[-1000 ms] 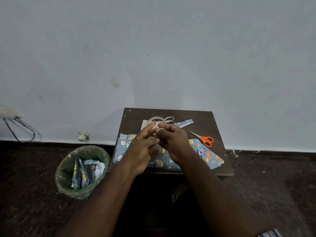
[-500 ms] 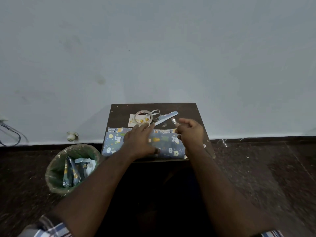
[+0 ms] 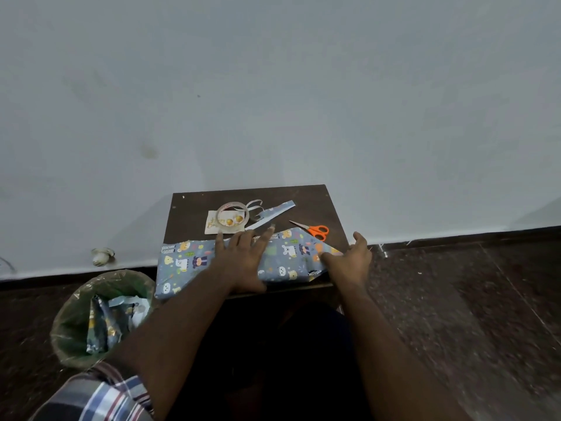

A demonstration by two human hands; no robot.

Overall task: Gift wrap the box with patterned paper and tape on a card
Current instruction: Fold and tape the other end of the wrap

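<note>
Table (image 3: 331, 205) dark, against pale wall (image 3: 273, 86); floor (image 3: 455, 299) seemingly speckled stone.

Box (image 3: 194, 265) wrapped in blue patterned paper w/ cartoon animals, lying flat along the near edge of the dark counter (image 3: 328, 208), its left near corner hanging just past the counter edge. At the right end the paper (image 3: 315, 249) is folded into a pointed triangular flap, not yet taped down. Card (image 3: 212, 226), cream w/ gold lettering and gold round shapes, lies flat behind the box toward the far-left part of the counter. Clear tape roll (image 3: 232, 215) sits on top of the card, lying on its side, hole up. A cut-off strip of the same paper (image 3: 274, 212) lies just right of the roll, angled.
</note>
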